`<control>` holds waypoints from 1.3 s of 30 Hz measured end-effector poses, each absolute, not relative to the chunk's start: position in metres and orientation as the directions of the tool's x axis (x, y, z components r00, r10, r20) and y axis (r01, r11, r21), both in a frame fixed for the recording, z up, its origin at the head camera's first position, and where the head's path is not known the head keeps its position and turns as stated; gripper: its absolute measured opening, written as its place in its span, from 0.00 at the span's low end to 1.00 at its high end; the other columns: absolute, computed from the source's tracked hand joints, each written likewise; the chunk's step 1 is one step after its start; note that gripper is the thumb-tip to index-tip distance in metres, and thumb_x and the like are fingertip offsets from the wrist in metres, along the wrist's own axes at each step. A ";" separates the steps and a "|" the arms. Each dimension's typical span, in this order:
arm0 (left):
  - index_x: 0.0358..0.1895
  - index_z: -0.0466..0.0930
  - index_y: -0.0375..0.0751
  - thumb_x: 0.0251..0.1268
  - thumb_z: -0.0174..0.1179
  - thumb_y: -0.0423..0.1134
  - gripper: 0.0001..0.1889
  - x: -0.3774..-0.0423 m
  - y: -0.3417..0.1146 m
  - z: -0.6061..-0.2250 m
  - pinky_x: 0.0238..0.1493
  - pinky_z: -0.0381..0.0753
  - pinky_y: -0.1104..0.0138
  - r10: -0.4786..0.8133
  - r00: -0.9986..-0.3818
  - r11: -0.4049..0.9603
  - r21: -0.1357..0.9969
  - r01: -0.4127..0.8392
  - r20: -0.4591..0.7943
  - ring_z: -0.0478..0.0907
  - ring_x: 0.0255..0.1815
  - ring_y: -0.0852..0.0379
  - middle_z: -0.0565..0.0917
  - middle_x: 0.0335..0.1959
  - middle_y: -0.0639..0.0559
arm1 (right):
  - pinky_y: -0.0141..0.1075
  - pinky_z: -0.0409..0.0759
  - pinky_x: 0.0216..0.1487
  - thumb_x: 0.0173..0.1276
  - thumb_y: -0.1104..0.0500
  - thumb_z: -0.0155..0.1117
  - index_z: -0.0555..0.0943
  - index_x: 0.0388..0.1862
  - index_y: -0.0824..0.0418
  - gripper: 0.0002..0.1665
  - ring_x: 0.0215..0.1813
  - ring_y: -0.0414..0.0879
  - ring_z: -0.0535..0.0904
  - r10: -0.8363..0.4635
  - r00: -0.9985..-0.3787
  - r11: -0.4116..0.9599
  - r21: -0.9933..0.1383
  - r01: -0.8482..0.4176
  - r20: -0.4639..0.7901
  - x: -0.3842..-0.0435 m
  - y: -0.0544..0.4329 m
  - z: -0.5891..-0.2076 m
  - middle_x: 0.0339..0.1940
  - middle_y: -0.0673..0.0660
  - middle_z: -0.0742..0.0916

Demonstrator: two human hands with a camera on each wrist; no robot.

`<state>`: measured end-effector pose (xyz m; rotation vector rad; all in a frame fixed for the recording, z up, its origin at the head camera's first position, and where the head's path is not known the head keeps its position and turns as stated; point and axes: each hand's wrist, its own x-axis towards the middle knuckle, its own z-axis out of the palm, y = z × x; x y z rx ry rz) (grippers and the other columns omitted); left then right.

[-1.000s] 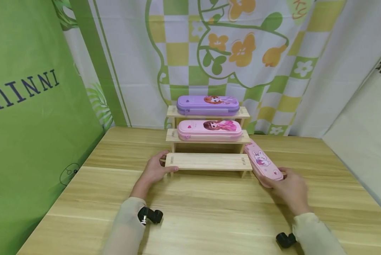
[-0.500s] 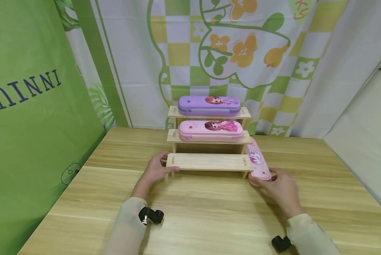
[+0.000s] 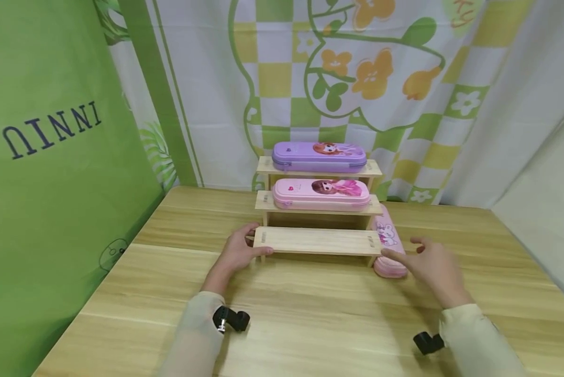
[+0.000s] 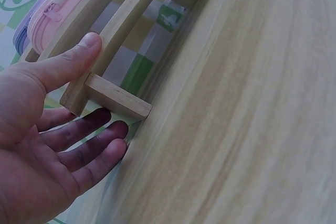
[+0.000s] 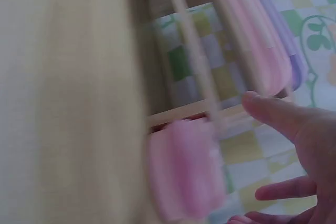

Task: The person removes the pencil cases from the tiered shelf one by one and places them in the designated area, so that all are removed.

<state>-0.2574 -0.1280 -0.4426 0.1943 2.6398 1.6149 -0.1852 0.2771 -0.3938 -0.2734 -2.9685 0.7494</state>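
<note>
A three-step wooden display stand (image 3: 317, 240) stands on the table. My left hand (image 3: 238, 250) grips the left end of its lowest step, the thumb on the front edge and the fingers around the end; the left wrist view shows the thumb (image 4: 79, 59) on the board. A pink pencil case with a rabbit print (image 3: 389, 235) lies on the table along the stand's right side, partly hidden by the steps. Over its near end my right hand (image 3: 433, 269) hovers with fingers spread, the thumb tip close to the lowest step's right corner. In the right wrist view that hand (image 5: 315, 150) holds nothing.
On the top step lies a purple pencil case (image 3: 319, 157); on the middle step, a pink pencil case with a doll print (image 3: 321, 195). A patterned curtain (image 3: 282, 78) hangs behind the wooden table (image 3: 319, 314). A green cloth (image 3: 51, 209) hangs at the left.
My right hand pushed the rabbit pencil case left against the stand's side, then let go and lifted off it. My left hand kept its hold on the stand. The head view turned slightly left.
</note>
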 end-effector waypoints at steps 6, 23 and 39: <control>0.72 0.68 0.34 0.52 0.78 0.38 0.43 -0.258 -0.128 -0.444 0.53 0.83 0.55 0.123 -0.992 0.451 0.890 0.070 0.016 0.80 0.54 0.43 0.80 0.58 0.37 | 0.58 0.76 0.58 0.61 0.29 0.68 0.75 0.66 0.66 0.50 0.62 0.65 0.77 0.134 -0.966 0.753 -0.656 -0.046 0.222 -0.214 0.262 -0.371 0.63 0.69 0.81; 0.71 0.69 0.34 0.51 0.79 0.38 0.43 -0.260 -0.128 -0.443 0.51 0.82 0.57 0.120 -0.993 0.442 0.894 0.070 0.018 0.80 0.52 0.45 0.81 0.56 0.38 | 0.45 0.73 0.70 0.56 0.40 0.78 0.63 0.79 0.55 0.57 0.70 0.52 0.73 -0.020 -0.980 0.523 -0.833 -0.181 0.200 -0.286 0.219 -0.362 0.74 0.59 0.75; 0.71 0.68 0.33 0.51 0.78 0.37 0.43 -0.258 -0.127 -0.443 0.49 0.83 0.58 0.123 -0.992 0.437 0.896 0.074 0.022 0.80 0.51 0.44 0.80 0.57 0.36 | 0.22 0.75 0.48 0.54 0.39 0.80 0.70 0.74 0.60 0.53 0.57 0.49 0.78 0.030 -0.976 0.563 -0.810 -0.163 0.218 -0.281 0.224 -0.364 0.64 0.63 0.82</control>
